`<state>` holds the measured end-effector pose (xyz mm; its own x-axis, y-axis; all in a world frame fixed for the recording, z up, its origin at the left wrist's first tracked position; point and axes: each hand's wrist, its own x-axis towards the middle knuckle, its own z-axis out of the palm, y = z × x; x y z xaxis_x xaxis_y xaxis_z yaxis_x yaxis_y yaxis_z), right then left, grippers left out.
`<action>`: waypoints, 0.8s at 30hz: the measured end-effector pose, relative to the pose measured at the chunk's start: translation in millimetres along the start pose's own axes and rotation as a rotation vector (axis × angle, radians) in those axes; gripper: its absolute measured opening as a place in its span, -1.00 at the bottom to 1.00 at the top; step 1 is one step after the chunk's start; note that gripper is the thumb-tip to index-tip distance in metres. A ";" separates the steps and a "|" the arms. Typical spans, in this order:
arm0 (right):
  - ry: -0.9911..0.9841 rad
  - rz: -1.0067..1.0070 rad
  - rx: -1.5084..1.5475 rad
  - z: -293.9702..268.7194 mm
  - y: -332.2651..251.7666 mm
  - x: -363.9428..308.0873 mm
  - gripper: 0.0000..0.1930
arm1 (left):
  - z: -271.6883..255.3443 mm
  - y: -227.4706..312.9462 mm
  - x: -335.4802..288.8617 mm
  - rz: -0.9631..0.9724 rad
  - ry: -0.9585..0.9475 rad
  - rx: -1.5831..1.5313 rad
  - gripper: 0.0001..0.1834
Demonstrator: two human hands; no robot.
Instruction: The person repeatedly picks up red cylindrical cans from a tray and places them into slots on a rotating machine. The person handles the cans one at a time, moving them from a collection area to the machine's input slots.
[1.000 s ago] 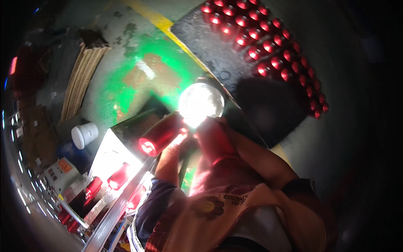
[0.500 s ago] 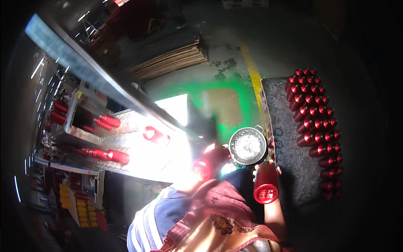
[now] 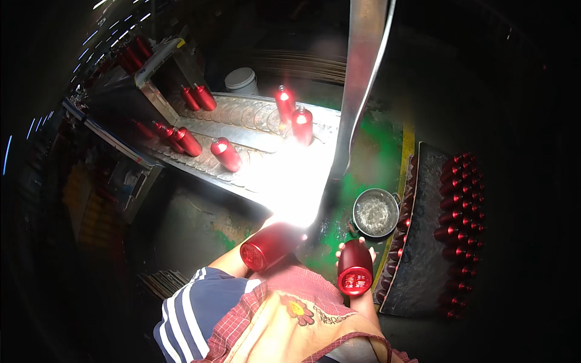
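Head view, held bottles (image 3: 354, 266), conveyor edge (image 3: 209, 179); floor (image 3: 376, 157) alongside

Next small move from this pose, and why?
Probably turn the left held bottle base-down toward the lit conveyor. Its base faces the camera, it is closer to the conveyor than the right held bottle, and the two red bottles near the bright end stand neck-up.

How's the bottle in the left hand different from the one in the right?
The left bottle slants across the picture; the right bottle points nearly straight up it. The right bottle is close to the metal pot; the left bottle is farther from it. Both are red.
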<state>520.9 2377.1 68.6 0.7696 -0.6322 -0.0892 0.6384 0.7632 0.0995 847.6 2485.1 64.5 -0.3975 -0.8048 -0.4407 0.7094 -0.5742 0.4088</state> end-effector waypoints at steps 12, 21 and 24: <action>0.300 -0.134 -0.495 49.3 122.5 209.3 -0.50 | -81.5 395.3 -231.7 1.034 0.335 0.574 -0.25; 0.270 -0.543 -0.830 145.0 179.8 319.7 -0.42 | -216.5 627.6 -108.0 1.425 1.016 1.554 -0.61; 0.369 -0.677 -1.107 183.9 196.1 368.3 -0.33 | -274.1 643.5 -56.1 1.204 1.198 1.595 -0.58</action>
<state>930.5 2269.3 237.5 0.1492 -0.9857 -0.0787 0.4150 0.1346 -0.8998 1486.0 2201.9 133.2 0.5165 -0.6728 0.5297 -0.8087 -0.1799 0.5600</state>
